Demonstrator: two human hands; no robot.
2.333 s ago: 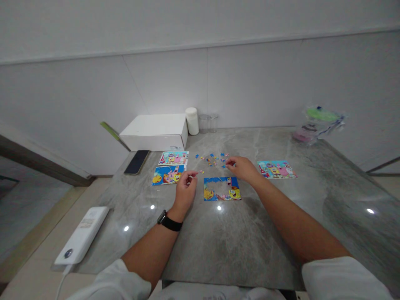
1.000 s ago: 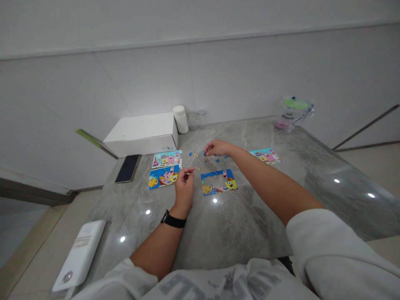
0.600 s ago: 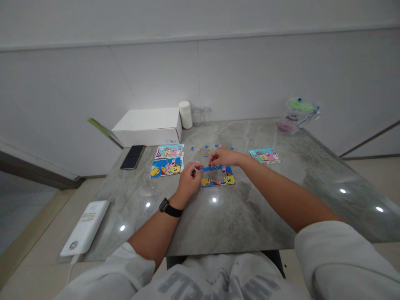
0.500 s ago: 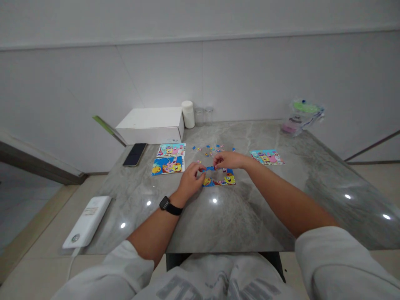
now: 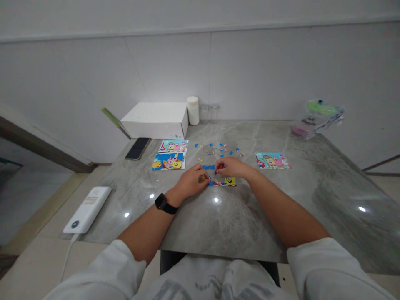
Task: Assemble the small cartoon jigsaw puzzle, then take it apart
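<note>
1. Both hands, left hand [image 5: 192, 182] and right hand [image 5: 229, 166], rest on the half-built puzzle [image 5: 223, 181] mid-worktop [image 5: 237, 216]; whether they pinch pieces, I cannot tell.
2. Loose pieces [image 5: 215, 149] lie just behind, within reach.

The left hand [image 5: 191, 182] covers the nine o'clock part of the unfinished puzzle [image 5: 225, 181], and the right hand [image 5: 229, 166] covers its twelve o'clock edge, so how much is filled in cannot be told. Whether either hand pinches a piece is too small to see. The loose pieces [image 5: 218, 148] at twelve o'clock are mere specks. The bag [image 5: 317, 118] at two o'clock blurs its contents. The bottom edge cuts both sleeves.
</note>
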